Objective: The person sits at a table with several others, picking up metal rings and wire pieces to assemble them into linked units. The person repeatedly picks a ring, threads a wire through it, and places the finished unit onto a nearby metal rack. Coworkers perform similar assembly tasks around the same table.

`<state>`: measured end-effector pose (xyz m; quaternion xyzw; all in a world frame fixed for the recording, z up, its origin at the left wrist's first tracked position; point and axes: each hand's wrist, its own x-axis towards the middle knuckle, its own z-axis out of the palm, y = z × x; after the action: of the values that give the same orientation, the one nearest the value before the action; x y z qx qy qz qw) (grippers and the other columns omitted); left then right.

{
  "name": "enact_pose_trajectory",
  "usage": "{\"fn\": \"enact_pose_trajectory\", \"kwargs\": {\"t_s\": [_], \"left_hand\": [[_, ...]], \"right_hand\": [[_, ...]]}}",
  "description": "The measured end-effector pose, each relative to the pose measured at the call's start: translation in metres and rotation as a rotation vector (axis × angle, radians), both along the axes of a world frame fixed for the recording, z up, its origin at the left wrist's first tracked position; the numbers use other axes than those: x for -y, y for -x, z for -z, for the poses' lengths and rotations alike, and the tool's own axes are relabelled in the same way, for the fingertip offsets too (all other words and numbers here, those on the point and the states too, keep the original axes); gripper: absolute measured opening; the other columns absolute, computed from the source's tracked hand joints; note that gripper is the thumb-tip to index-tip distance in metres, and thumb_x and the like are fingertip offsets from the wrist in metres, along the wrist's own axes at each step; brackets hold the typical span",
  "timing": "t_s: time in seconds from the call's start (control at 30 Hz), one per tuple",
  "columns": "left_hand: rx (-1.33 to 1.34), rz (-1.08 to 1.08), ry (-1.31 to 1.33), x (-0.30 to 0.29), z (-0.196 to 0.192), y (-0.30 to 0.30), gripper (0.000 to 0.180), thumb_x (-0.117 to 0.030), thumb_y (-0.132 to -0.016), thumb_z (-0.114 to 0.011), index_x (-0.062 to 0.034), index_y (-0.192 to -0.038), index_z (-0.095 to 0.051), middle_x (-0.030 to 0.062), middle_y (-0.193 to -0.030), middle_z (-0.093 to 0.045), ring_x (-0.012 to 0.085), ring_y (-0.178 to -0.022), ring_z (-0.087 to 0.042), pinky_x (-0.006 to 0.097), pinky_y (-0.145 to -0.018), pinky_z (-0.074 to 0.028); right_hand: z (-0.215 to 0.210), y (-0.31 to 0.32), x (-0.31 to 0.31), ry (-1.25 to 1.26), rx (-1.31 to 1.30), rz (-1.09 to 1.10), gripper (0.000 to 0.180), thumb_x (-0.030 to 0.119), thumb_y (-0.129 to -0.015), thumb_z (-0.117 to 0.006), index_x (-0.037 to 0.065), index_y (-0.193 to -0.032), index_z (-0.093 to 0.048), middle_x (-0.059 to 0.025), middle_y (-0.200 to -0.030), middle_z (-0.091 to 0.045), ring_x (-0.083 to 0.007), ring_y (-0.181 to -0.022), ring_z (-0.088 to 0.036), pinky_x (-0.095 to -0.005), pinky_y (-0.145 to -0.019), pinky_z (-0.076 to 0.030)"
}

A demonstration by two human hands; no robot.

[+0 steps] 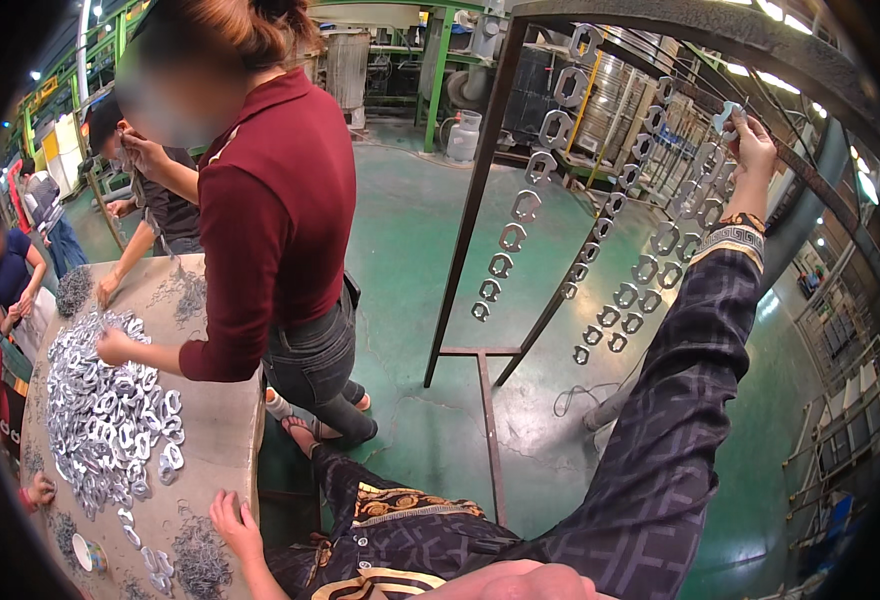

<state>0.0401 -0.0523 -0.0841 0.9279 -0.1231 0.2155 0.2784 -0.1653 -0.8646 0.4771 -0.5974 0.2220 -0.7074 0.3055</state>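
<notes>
My right hand (753,148) is raised at the upper right, beside the top bar of a dark metal rack (481,160). Its fingers are closed on a grey metal ring-shaped part (727,114), only partly visible. Below and left of that hand, strings of similar metal rings (527,206) hang from the rack in vertical rows. My left hand (238,525) lies at the near edge of the table (222,440), fingers stretched out and apart, holding nothing. Close to it is a heap of thin wire hooks (201,562). A large pile of loose metal rings (110,410) covers the table's middle.
A person in a maroon top (278,190) stands at the table ahead, one hand over the ring pile. Other people work along its far and left sides. A white cup (89,553) stands at the lower left. A gas cylinder (464,137) stands behind the rack on the green floor.
</notes>
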Motion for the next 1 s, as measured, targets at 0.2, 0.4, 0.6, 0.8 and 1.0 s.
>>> {"fn": "enact_pose_trajectory", "kwargs": {"t_s": [0.2,0.4,0.6,0.8,1.0], "left_hand": [[0.012,-0.005,-0.012,-0.002,0.0,0.0,0.031,-0.007,-0.08,-0.064,-0.0029,-0.111,-0.06,0.0172,-0.127,-0.056,0.0389,-0.119,-0.048,0.049,-0.101,-0.037],[-0.015,-0.015,-0.033,0.002,-0.003,0.001,0.032,-0.008,-0.081,-0.064,-0.0035,-0.113,-0.06,0.0163,-0.128,-0.055,0.038,-0.119,-0.048,0.048,-0.101,-0.037],[-0.011,-0.011,-0.044,-0.001,-0.004,0.001,0.032,-0.006,-0.081,-0.064,-0.0033,-0.113,-0.06,0.0166,-0.128,-0.056,0.0373,-0.12,-0.048,0.048,-0.101,-0.038],[-0.01,0.002,-0.015,0.001,-0.005,0.001,0.032,-0.005,-0.081,-0.063,-0.0032,-0.113,-0.061,0.0176,-0.128,-0.056,0.0377,-0.12,-0.048,0.047,-0.102,-0.038],[-0.001,-0.005,-0.04,-0.002,-0.006,0.002,0.034,-0.005,-0.081,-0.063,-0.0036,-0.115,-0.06,0.0167,-0.13,-0.055,0.0378,-0.12,-0.048,0.048,-0.102,-0.037]], "right_hand": [[-0.016,0.002,0.018,-0.052,-0.018,0.022,0.025,0.03,-0.081,-0.081,0.011,-0.093,-0.071,0.0013,-0.075,-0.07,-0.0051,-0.056,-0.055,-0.019,-0.047,-0.041],[-0.013,0.011,0.039,-0.168,0.017,0.032,0.028,0.032,-0.08,-0.082,0.011,-0.095,-0.071,0.0006,-0.075,-0.069,-0.0077,-0.051,-0.051,-0.0214,-0.045,-0.041],[-0.006,0.01,0.027,-0.189,0.021,0.06,0.03,0.03,-0.078,-0.084,0.01,-0.095,-0.071,-0.0003,-0.076,-0.07,-0.0094,-0.057,-0.058,-0.023,-0.047,-0.045],[-0.001,0.015,0.031,-0.09,0.021,0.123,0.027,0.027,-0.081,-0.08,0.007,-0.097,-0.072,-0.0014,-0.079,-0.07,-0.0089,-0.063,-0.061,-0.0223,-0.053,-0.048],[0.095,0.034,0.004,0.191,0.199,0.562,0.027,0.026,-0.082,-0.077,0.001,-0.089,-0.074,-0.0047,-0.074,-0.07,-0.0124,-0.065,-0.063,-0.0271,-0.059,-0.05]]}}
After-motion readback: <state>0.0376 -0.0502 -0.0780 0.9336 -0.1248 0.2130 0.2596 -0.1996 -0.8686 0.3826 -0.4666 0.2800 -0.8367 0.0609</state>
